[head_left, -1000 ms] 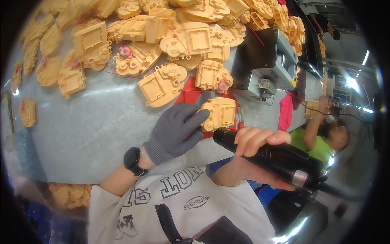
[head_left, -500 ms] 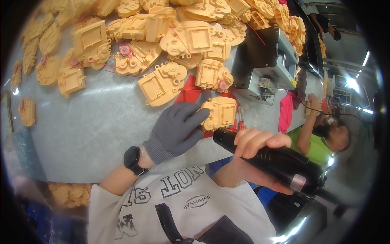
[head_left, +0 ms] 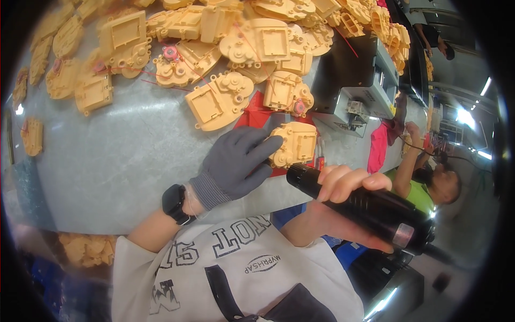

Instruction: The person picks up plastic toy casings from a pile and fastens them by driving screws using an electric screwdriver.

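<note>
Lamp (head_left: 465,117) glare at R; tabletop (head_left: 120,155) sheen; edges dk, warped.

The yellow housing (head_left: 298,142) at centre is partly covered by the left hand (head_left: 236,163); the housing pile (head_left: 214,27) is cut off at the top; the lower-right cable (head_left: 439,253) is blurred.

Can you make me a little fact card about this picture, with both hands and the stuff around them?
Left hand: grey glove, fingers at the left edge of a yellow casing
Left wrist: black watch
Right hand: bare, wrapped around a black tool
Tool's front end: close to the casing
Table: grey
Beyond the hands: many more casings
To the right: pink cloth, someone in green
</note>
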`<state>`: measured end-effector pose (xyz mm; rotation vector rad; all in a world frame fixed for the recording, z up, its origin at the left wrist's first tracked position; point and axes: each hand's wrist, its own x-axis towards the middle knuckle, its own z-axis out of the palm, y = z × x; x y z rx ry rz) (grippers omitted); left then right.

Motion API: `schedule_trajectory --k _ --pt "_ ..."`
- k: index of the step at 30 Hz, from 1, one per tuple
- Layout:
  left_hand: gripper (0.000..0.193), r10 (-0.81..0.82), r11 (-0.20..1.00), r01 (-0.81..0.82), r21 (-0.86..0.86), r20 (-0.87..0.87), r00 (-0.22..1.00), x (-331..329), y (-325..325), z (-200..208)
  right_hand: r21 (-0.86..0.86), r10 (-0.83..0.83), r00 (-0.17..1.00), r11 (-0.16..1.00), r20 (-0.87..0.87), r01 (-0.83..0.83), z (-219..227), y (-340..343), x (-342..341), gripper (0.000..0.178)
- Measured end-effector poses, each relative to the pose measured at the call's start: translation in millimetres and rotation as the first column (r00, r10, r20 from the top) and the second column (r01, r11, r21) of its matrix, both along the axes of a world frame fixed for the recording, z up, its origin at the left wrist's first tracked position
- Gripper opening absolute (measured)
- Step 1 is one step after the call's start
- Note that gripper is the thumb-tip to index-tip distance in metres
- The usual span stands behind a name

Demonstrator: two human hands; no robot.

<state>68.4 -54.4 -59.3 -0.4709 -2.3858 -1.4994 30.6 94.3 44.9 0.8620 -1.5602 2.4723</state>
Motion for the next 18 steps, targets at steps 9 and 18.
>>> schedule_trajectory --k 9,18 --pt "0.05 0.01 1.0 -0.01 -0.005 -0.001 1.0 0.7 0.7 -2.5 -0.033 -0.024 0.999 0.999 0.029 0.025 -3.9 -1.0 1.1 0.092" --pt "0.05 0.025 1.0 -0.025 -0.002 0.007 1.0 1.8 1.6 -2.6 -0.004 -0.023 0.994 1.0 0.105 0.023 -1.1 1.6 -7.4 0.095"
